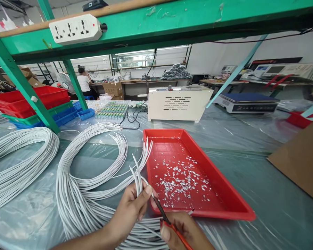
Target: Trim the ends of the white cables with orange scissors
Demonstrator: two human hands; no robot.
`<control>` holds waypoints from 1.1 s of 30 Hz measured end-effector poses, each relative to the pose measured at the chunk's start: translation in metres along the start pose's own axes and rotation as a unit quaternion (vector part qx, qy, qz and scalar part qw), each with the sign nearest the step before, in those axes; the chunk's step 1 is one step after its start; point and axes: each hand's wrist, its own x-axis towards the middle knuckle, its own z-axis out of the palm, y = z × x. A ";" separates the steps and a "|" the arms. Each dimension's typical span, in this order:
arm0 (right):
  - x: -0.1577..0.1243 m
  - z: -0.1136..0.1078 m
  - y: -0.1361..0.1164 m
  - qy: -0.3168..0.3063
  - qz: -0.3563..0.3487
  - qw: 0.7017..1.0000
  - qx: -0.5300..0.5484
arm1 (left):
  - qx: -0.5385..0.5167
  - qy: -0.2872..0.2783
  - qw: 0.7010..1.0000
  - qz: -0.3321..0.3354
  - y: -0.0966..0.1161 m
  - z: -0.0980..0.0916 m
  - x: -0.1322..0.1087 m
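The left hand (pixel 130 208) has its grip closed around a small bunch of white cable ends (pixel 138 173), which stand up out of the fist and fan slightly; about four or five ends show, though they overlap too much for a sure count. The right hand (pixel 183 231) has its grip closed on a red-handled cutting tool (pixel 166 220), whose dark tip points up and to the left, meeting the cables just below the left thumb. Judging from this, the step in hand is the trimming or stripping of the cable ends, one bunch at a time. The next move would seem to call for the tool's tip to be set square on a single cable, while the left grip keeps the others from slipping.

Just beyond both grips, touching on the far right side, lies one red tray (pixel 234 205), its floor strewn with many small white scraps (pixel 179 180), too many to count. To the left of the left grip, the held cables run back into a large loose coil (pixel 78 187) on the counter (pixel 263 180), which is covered in clear plastic sheet. A second coil (pixel 18 163) lies further left, well apart. Far behind the tray stand one cream-coloured machine box (pixel 178 103) and one scale (pixel 246 102).
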 end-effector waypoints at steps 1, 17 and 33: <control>0.001 0.001 0.001 0.010 -0.020 0.999 -0.029 | -0.008 0.001 1.000 -0.004 0.000 0.000 0.000; 0.005 -0.003 -0.004 0.264 -0.136 0.955 -0.015 | -0.012 0.003 0.999 -0.029 -0.005 0.004 -0.002; 0.003 -0.012 0.000 0.316 -0.139 0.933 -0.105 | 0.111 0.069 0.990 0.054 -0.003 0.005 -0.006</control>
